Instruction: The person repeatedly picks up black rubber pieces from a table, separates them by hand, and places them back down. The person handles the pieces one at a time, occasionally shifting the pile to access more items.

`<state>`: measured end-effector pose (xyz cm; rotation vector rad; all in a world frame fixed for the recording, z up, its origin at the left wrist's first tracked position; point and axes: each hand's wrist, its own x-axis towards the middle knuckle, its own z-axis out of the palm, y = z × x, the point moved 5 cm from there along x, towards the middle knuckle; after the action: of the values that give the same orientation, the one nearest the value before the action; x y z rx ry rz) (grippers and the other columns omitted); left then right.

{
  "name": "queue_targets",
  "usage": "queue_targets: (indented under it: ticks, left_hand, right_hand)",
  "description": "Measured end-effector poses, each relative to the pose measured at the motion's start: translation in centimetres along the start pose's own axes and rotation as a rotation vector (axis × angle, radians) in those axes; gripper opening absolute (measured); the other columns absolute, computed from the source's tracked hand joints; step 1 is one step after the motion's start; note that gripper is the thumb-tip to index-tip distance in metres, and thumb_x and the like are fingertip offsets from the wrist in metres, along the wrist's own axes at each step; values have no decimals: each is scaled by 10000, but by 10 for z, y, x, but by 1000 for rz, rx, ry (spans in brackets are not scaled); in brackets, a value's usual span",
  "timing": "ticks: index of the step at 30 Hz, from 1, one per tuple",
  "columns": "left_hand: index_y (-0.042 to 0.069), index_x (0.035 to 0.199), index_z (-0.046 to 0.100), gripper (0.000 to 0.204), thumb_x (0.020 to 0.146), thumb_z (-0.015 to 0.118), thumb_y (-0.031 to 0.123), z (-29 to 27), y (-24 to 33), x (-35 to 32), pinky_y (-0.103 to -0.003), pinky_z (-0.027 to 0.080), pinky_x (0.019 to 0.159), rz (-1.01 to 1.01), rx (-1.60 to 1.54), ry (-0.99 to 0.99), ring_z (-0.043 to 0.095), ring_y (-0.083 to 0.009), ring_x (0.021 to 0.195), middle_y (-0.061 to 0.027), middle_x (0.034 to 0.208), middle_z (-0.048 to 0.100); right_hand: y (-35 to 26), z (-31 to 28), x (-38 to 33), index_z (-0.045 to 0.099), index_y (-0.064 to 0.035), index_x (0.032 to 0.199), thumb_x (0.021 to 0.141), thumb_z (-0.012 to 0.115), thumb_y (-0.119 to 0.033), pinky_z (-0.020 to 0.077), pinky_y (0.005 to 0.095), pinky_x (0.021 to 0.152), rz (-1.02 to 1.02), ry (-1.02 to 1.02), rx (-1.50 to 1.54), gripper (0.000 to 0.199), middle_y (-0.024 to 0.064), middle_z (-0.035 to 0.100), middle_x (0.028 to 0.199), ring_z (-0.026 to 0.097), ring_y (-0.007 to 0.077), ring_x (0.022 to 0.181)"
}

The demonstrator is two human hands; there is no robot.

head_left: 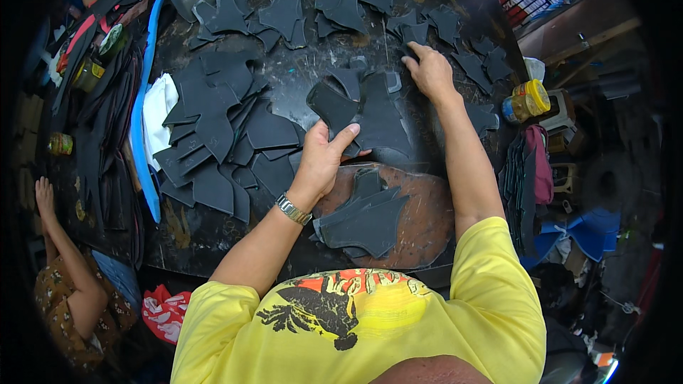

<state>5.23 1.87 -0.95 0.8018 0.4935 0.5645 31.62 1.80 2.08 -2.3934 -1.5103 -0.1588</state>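
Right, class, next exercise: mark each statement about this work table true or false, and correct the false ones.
1. The left hand grips a black cut piece. True.
2. The right wrist wears a band. False: the metal-banded watch is on the left wrist.
3. The right hand extends farther across the table than the left. True.
4. The long curved strip at the left is green. False: it is blue.
5. A stack of black pieces lies on the brown board. True.
6. The person's shirt is plain white. False: it is yellow, with a printed design.
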Motion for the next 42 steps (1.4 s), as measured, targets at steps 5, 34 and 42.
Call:
queue_targets:
  ticks: [5,34,42]
  left_hand:
    - [19,1206,504,273,954,587,80,0,0,0,-336,594,804,15,14,-10,654,-167,973,-81,1141,629]
    - [9,1171,526,221,971,559,96,5,2,-4,-305,614,735,-59,6,42,648,-154,959,-86,1122,627]
    - [3,1150,534,211,972,563,112,3,2,-3,-291,609,729,-60,-33,36,644,-155,949,-90,1109,626]
  right_hand:
    - [-20,-23,-4,529,-91,1349,842,705,-328,478,454,926,77,-42,193,587,225,666,1090,603,371,1099]
    - [4,28,110,610,-133,1249,761,683,-106,451,447,976,-139,102,40,495,116,599,1257,541,329,1186]
    - [18,52,137,682,-155,1164,866,530,-121,485,450,919,-130,98,83,336,124,656,1179,611,343,1087]
